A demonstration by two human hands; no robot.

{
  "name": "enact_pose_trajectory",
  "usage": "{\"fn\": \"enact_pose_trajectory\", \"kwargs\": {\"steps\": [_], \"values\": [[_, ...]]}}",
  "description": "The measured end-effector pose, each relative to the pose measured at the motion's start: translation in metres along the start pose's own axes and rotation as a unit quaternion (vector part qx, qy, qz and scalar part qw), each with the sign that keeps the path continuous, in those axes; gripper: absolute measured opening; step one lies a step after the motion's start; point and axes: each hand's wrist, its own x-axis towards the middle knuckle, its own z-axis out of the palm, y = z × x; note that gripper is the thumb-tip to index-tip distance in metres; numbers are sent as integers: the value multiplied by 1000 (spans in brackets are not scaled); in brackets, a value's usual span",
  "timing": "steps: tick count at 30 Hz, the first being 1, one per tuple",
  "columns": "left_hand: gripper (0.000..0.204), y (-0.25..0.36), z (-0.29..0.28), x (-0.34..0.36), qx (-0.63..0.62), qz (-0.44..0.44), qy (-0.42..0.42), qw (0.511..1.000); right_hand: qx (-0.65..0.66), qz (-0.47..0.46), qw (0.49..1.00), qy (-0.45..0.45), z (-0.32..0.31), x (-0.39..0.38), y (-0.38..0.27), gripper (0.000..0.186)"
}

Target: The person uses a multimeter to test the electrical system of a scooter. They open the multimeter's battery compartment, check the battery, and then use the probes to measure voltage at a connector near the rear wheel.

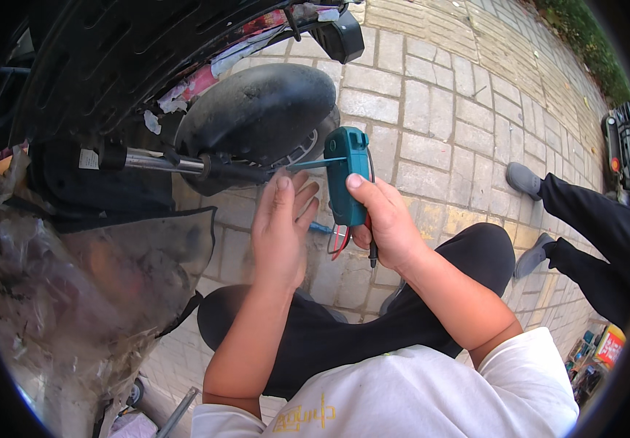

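My right hand [391,233] grips a teal hand-held device [348,175] with red and black leads hanging below it. A thin teal rod [311,162] sticks out leftward from around its upper part. My left hand [280,230] is at the rod's far end, fingers apart and loosely curled; whether the fingertips touch it is unclear. Just above and behind lie a scooter's black tyre [253,113] and a silver shock absorber [158,163]. A blue-handled tool [321,228] shows on the paving below the hands, partly hidden.
The black scooter underside [89,58] fills the upper left, with crumpled clear plastic [74,306] below. Brick paving [431,109] spreads rightward. Another person's dark-trousered legs [585,233] are at the right, near a black machine [617,146] and a box of items [599,354].
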Motion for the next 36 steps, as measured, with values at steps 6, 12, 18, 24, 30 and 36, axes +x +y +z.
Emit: {"fn": "enact_pose_trajectory", "kwargs": {"steps": [6,12,18,24,30,36], "values": [[68,-18,-1,2,-41,53,-52,996,-402,-332,847,106,5,1,7,58],[60,-16,1,-4,-44,3,-208,977,-499,-318,802,80,4,-5,6,74],[74,-2,-12,14,-221,-19,-214,951,-222,-281,931,71,-3,-7,-7,50],[80,-10,-2,13,-163,15,-161,973,-138,-128,982,4,-3,-5,-11,45],[102,9,8,17,-253,35,-187,949,49,-56,994,-83,3,-21,-3,49],[120,29,1,34,-303,68,-333,890,10,19,979,-205,4,-37,-12,43]]}}
